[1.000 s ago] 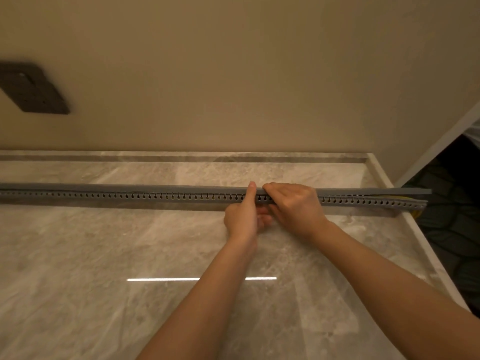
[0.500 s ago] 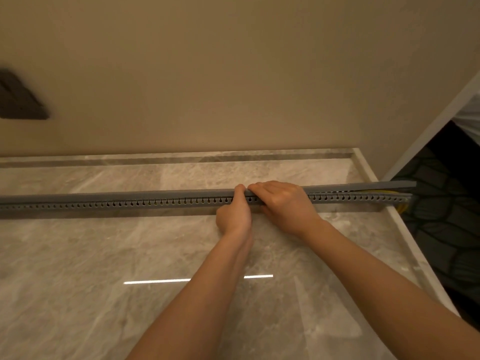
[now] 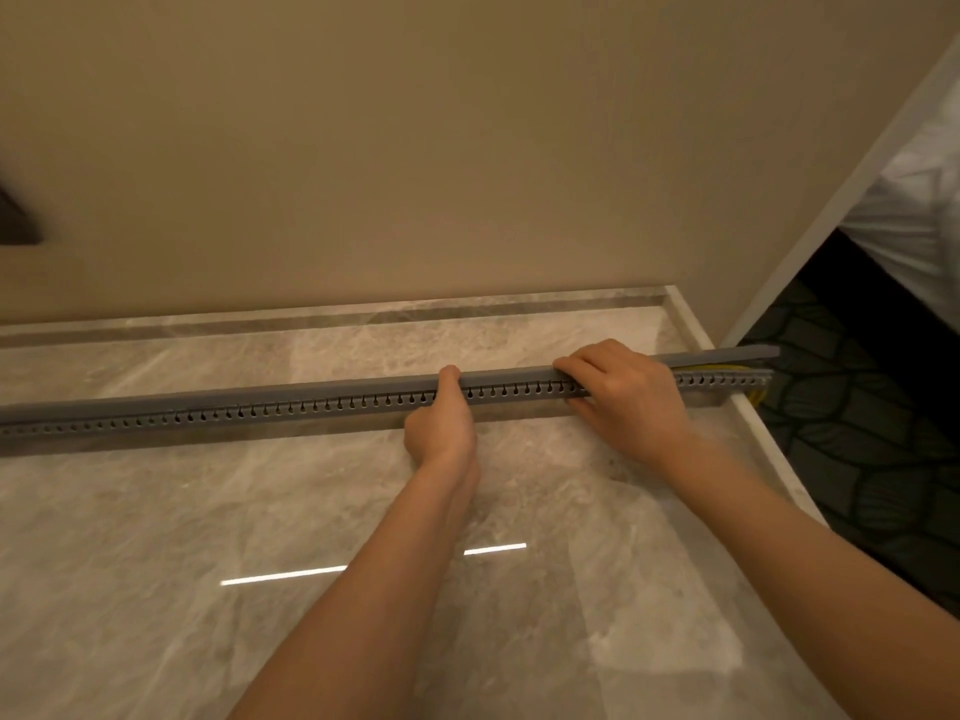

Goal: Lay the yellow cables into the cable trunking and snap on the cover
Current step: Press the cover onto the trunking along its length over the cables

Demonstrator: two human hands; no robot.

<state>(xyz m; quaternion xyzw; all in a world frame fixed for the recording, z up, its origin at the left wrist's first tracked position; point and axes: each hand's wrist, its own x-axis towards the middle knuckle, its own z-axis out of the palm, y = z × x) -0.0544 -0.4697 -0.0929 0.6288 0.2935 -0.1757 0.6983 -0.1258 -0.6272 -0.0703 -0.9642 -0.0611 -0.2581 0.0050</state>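
Trunking is laid on counter from 9 to 3 o'clock. Cover is pinched by left hand and clasped by right hand, now shifted apart toward 3 o'clock. Cables are exposed there.

Grey trunking, yellow cables, veined grey-beige marble top, beige wall.

Dim, warm light; a bright strip of glare on the marble top, soft blur, edges bowed.

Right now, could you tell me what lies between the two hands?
In the head view, only a stretch of grey trunking between left hand and right hand.
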